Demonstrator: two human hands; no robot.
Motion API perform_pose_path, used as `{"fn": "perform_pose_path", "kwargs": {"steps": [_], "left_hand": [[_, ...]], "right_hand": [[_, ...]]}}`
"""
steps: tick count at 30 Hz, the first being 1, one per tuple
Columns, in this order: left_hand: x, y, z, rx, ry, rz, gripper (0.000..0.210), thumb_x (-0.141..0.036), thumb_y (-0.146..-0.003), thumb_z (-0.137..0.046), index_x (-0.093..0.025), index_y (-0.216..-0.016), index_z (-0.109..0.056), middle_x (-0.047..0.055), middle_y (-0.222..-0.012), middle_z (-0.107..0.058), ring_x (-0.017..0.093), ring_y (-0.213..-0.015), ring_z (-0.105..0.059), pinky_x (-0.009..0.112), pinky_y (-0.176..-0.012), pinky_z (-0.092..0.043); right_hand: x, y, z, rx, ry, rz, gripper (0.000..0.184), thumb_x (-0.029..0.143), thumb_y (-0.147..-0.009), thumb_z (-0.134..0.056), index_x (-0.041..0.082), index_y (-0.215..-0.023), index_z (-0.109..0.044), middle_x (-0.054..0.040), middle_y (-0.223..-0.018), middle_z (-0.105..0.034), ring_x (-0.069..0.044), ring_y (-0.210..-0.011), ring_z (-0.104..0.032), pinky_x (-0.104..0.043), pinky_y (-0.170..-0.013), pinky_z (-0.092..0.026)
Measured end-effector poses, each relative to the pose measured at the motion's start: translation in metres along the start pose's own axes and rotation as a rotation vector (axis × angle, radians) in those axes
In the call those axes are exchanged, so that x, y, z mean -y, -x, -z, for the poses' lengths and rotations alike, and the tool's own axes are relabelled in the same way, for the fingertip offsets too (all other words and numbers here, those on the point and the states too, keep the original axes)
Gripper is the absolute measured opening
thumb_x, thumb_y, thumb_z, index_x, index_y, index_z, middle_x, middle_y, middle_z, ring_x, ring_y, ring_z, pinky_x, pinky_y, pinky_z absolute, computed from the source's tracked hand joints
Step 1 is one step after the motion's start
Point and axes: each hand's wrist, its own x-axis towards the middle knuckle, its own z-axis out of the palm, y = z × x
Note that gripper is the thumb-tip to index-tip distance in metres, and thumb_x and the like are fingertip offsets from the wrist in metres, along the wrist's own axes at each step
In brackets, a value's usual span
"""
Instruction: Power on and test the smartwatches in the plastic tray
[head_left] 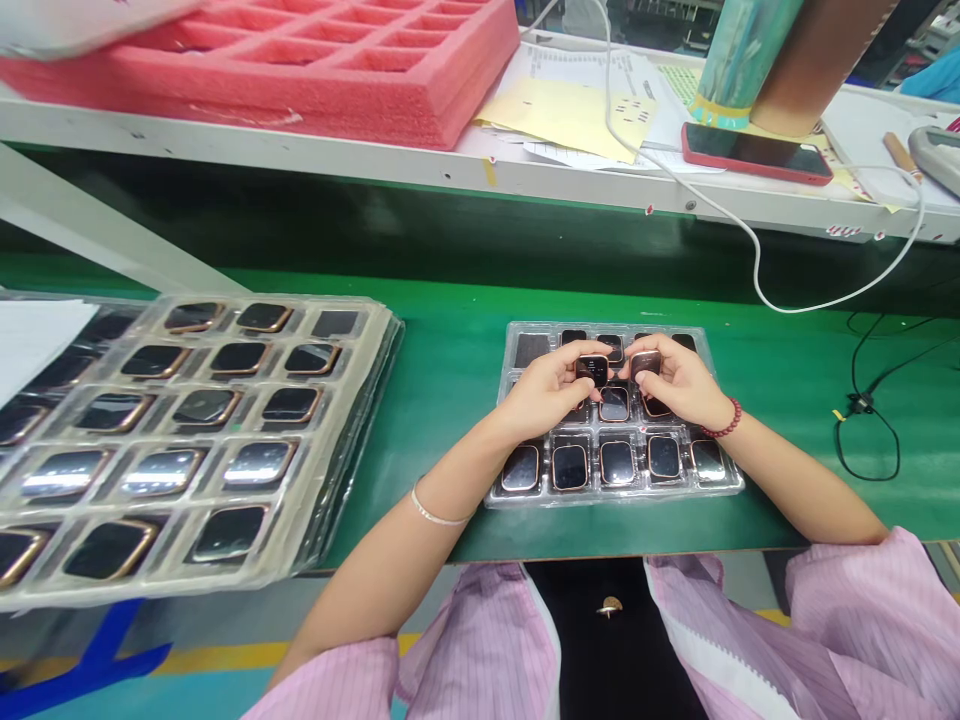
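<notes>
Both hands are over a clear plastic tray that holds rows of square smartwatch bodies with gold rims. My left hand is closed on a smartwatch, whose dark screen shows small light marks. Close beside it, my right hand grips another smartwatch between thumb and fingers. The two held pieces are slightly apart, above the upper rows. Below them a smartwatch in the tray lies face up in its pocket. Part of the upper rows is hidden by my hands.
Stacked trays of smartwatches stand at the left, reaching past the table's front edge. On the shelf above are a pink foam tray, papers, a phone and a bottle. A white cable hangs down; a black cable lies at right.
</notes>
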Motion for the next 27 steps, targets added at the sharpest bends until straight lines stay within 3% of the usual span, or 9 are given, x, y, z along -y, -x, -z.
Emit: {"fn": "perform_pose_path", "kwargs": {"steps": [4,12,17,22,27], "left_hand": [[-0.0018,0.0001,-0.0006,0.006,0.007,-0.035,0.045,-0.009,-0.077,-0.06,-0.016,-0.122,-0.06,0.007,-0.11,-0.07,0.012,-0.075,-0.069,0.026,-0.072,-0.055],[0.0015,-0.0009,-0.0003,-0.01,-0.002,0.008,0.048,-0.011,-0.076,-0.061,-0.014,-0.125,-0.059,0.006,-0.099,-0.07,0.014,-0.074,-0.069,0.029,-0.075,-0.055],[0.0003,-0.0009,-0.0006,-0.021,0.007,-0.003,0.043,-0.015,-0.077,-0.065,-0.016,-0.12,-0.062,0.006,-0.1,-0.071,0.013,-0.072,-0.069,0.024,-0.065,-0.052],[-0.0022,-0.0008,-0.0005,-0.044,0.03,0.02,0.033,-0.026,-0.082,-0.066,-0.014,-0.113,-0.065,0.007,-0.092,-0.072,0.011,-0.061,-0.064,0.021,-0.054,-0.047],[-0.0029,-0.0001,-0.0001,-0.05,0.024,0.006,0.033,-0.025,-0.081,-0.068,-0.015,-0.111,-0.066,0.007,-0.095,-0.073,0.011,-0.064,-0.065,0.021,-0.055,-0.047]], "right_hand": [[0.0016,-0.0001,0.0,0.005,0.013,0.015,0.031,0.018,-0.085,-0.065,0.019,-0.114,-0.056,-0.0057,-0.094,-0.071,-0.019,-0.09,-0.071,-0.03,-0.074,-0.056],[0.0019,-0.0001,0.0,0.012,0.033,0.003,0.026,0.019,-0.087,-0.061,0.019,-0.113,-0.056,-0.0055,-0.093,-0.071,-0.019,-0.086,-0.071,-0.032,-0.074,-0.056],[0.0016,0.0004,0.0007,0.012,0.064,-0.009,0.031,0.017,-0.083,-0.063,0.019,-0.114,-0.057,-0.007,-0.098,-0.071,-0.02,-0.09,-0.07,-0.031,-0.073,-0.056],[0.0021,0.0006,0.0014,0.007,-0.008,-0.064,0.021,0.025,-0.092,-0.057,0.018,-0.112,-0.058,-0.0052,-0.09,-0.072,-0.012,-0.063,-0.06,-0.026,-0.059,-0.054],[0.0029,0.0008,0.0017,0.026,-0.019,-0.039,0.026,0.023,-0.089,-0.062,0.018,-0.115,-0.058,-0.0063,-0.095,-0.073,-0.013,-0.07,-0.064,-0.026,-0.062,-0.055]]}}
